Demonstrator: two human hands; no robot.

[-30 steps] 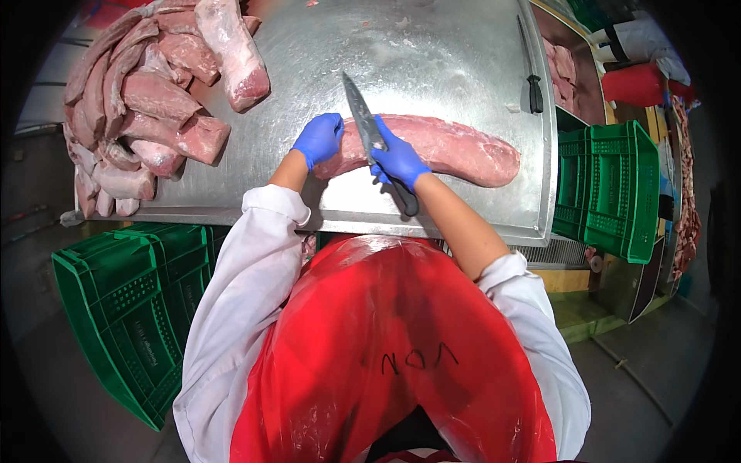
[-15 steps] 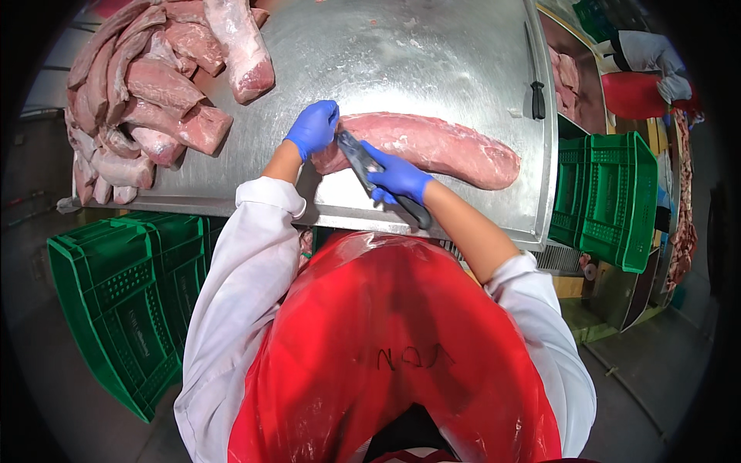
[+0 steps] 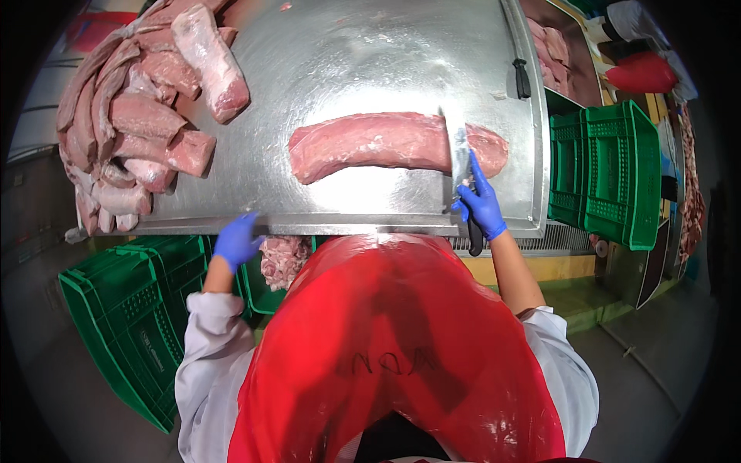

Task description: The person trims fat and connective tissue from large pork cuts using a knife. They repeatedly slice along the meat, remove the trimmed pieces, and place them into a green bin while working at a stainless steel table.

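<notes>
My right hand (image 3: 482,202), in a blue glove, grips a knife (image 3: 457,143) by its black handle, the blade pointing away from me over the right part of a long pink boneless meat piece (image 3: 363,147). That piece lies crosswise on the metal table (image 3: 324,69). Off the table's front edge, my left hand (image 3: 236,242) has its gloved fingers apart above a green crate of pale meat trimmings (image 3: 278,262); a small blurred speck shows by its fingertips. A heap of cut meat pieces (image 3: 147,116) covers the table's left side.
A second black-handled knife (image 3: 522,77) lies along the table's right edge. Beyond it are a bin of meat (image 3: 549,54) and green crates (image 3: 606,177). More green crates (image 3: 116,309) stand below at left. Someone in white sleeves and red apron (image 3: 644,73) is at upper right.
My left hand has left the meat, moved down-left past the table edge and opened. My right hand has moved right with the knife. The long piece's left end has shifted leftward.
</notes>
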